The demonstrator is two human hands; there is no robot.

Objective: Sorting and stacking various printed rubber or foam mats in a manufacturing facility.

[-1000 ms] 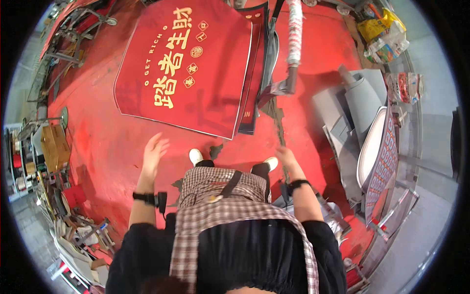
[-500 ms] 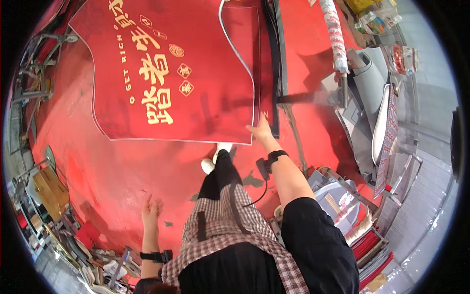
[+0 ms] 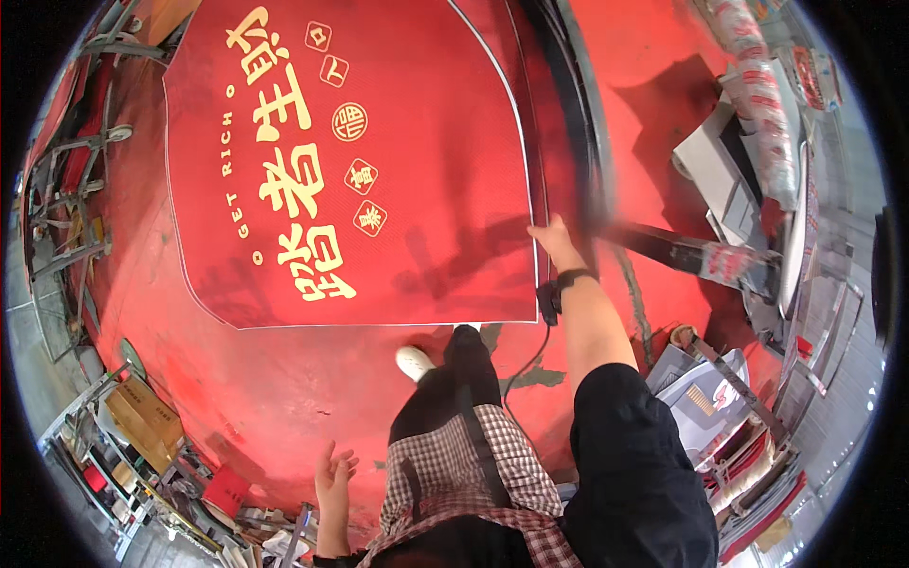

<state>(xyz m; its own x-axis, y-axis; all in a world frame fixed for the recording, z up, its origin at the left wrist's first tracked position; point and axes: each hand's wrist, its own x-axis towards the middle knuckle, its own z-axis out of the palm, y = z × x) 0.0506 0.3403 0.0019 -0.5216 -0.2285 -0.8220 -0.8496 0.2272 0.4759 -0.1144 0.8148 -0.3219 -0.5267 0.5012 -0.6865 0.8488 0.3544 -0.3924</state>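
Observation:
A large red mat (image 3: 436, 142) with gold lettering and small emblems fills the upper middle, its near edge lying roughly straight across. My right hand (image 3: 557, 241) grips the mat's right edge close to its near corner, thumb on top and the other fingers mostly hidden. Along that side runs a dark, black-edged layer (image 3: 566, 114), partly blurred; how it joins the mat I cannot make out. Lower left, away from the mat, my left hand (image 3: 336, 471) hangs in the air with fingers loosely spread and nothing in it.
The floor (image 3: 303, 388) is red and scuffed. A metal bar (image 3: 663, 248) and a plastic-wrapped roll (image 3: 757, 95) are at the right, beside grey sheets (image 3: 715, 161). Metal racks (image 3: 71, 189) line the left, with a cardboard box (image 3: 142, 417) below them.
The mat sits lower and farther right in view, its wavy right edge now a smoother curve. My right hand keeps its grip. My left hand appears lower and farther right.

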